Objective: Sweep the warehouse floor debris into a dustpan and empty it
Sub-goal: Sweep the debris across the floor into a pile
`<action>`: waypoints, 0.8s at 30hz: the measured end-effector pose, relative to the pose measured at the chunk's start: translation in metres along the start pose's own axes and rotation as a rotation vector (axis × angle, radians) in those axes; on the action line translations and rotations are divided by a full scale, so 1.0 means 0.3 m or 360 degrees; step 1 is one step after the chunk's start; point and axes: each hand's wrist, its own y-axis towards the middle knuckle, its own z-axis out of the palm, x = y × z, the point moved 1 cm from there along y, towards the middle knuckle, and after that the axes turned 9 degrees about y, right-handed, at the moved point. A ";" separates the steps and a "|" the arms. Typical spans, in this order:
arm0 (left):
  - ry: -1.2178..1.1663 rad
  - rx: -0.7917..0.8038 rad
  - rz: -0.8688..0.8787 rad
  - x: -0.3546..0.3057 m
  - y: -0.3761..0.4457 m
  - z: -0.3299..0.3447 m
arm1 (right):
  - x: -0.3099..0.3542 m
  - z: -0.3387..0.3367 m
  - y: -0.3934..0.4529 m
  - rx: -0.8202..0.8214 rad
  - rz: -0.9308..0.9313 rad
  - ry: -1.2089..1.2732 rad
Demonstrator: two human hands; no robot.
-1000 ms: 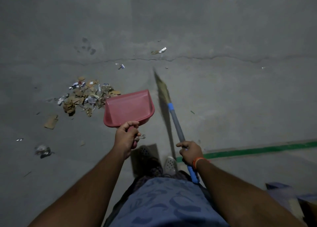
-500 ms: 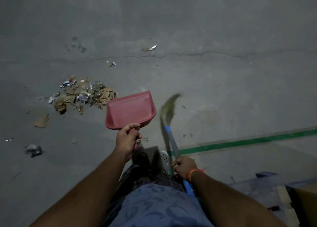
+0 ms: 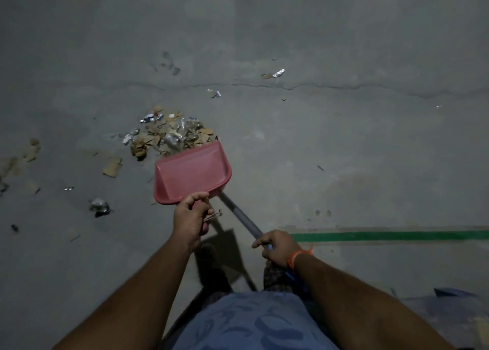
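At the bottom of the frame a grey concrete floor [image 3: 344,151] is seen. One red dustpan [image 3: 191,173] is gripped by its handle in the curled fingers of the left hand [image 3: 190,221] at centre. One broom handle [image 3: 239,216] is clasped by the right hand [image 3: 277,245], passing behind the pan. One green line [image 3: 391,236] is painted at right. One debris pile [image 3: 169,135] lies just beyond the pan's lip; a crack [image 3: 264,86] is seen farther up.

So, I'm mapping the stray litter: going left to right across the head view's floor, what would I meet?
Crumpled foil wad → cardboard scrap → debris pile → foil scrap by the crack → green floor line.
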 end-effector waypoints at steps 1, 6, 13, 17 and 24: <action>-0.0003 0.0007 -0.0014 0.006 0.012 -0.040 | 0.024 0.025 0.001 -0.0043 0.0008 0.0034; -0.0062 0.0045 -0.0050 0.025 0.064 -0.241 | 0.166 0.155 0.023 -0.0341 0.0160 0.0202; -0.0137 -0.0021 -0.0043 0.029 0.127 -0.554 | 0.433 0.239 0.172 -0.0454 0.0365 0.0095; -0.0243 -0.0131 -0.0065 0.050 0.154 -0.726 | 0.616 0.321 0.266 -0.0239 0.0324 -0.0099; -0.0384 -0.0314 -0.0101 0.111 0.179 -0.900 | 0.837 0.441 0.362 0.0089 0.0101 -0.0271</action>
